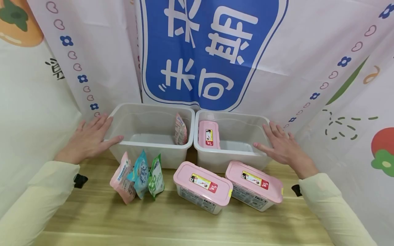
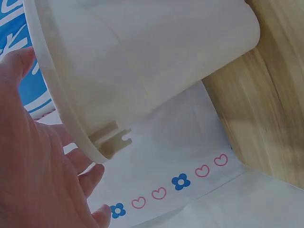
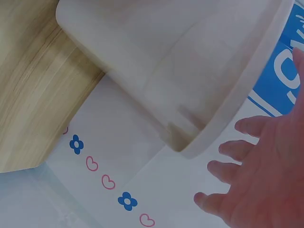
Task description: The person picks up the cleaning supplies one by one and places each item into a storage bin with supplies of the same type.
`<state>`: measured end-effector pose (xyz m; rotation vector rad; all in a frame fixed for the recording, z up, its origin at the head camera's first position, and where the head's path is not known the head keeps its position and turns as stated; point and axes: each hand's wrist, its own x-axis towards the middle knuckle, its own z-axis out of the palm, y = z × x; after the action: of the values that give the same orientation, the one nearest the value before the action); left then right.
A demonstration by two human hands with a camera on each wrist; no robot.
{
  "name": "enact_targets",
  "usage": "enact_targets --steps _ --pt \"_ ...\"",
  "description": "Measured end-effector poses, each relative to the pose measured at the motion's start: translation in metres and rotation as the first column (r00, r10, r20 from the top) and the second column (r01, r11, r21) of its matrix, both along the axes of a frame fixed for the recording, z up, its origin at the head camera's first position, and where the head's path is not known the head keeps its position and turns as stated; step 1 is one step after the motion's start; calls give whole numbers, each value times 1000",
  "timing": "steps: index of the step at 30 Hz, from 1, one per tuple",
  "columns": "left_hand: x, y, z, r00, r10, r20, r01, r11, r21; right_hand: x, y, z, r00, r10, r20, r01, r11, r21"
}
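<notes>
Two white plastic bins stand side by side at the back of the table. My left hand (image 1: 90,138) rests at the outer rim of the left bin (image 1: 150,152), its thumb over the front corner; the left wrist view shows the fingers (image 2: 90,179) along that rim. At the right bin (image 1: 234,159), my right hand (image 1: 281,143) is spread beside the outer edge, and the right wrist view shows its fingers (image 3: 237,150) apart from the rim. Inside the left bin a pink pouch (image 1: 180,130) leans upright. A pink-lidded tub (image 1: 209,134) sits in the right bin.
In front of the left bin stand a pink pouch (image 1: 124,179), a blue pouch (image 1: 140,175) and a green pouch (image 1: 156,177). Two more pink-lidded tubs, one left (image 1: 203,186) and one right (image 1: 255,184), rest on the wooden table (image 1: 172,225). A printed cloth (image 1: 264,85) hangs behind.
</notes>
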<state>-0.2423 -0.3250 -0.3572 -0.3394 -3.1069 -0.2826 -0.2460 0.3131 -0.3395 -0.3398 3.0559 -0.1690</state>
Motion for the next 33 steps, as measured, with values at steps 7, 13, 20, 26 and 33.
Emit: enact_targets --steps 7,13,20,26,33 --pt "-1 -2 0 1000 2 19 -2 1000 -1 6 1 13 994 39 -99 -45 997 -57" --pt "-5 -1 -2 999 3 37 -3 1000 9 16 1 35 990 61 -127 -70 995 -73" --pt "-7 -4 -6 999 8 49 -9 1000 8 31 -8 52 984 108 -139 -118 991 -65" --pt "-9 -4 -8 999 1 43 -1 1000 20 48 -14 56 961 212 -177 -222 974 -40" --pt "-13 -2 -10 999 -2 55 -2 998 59 65 -18 53 957 272 -102 -279 959 -57"
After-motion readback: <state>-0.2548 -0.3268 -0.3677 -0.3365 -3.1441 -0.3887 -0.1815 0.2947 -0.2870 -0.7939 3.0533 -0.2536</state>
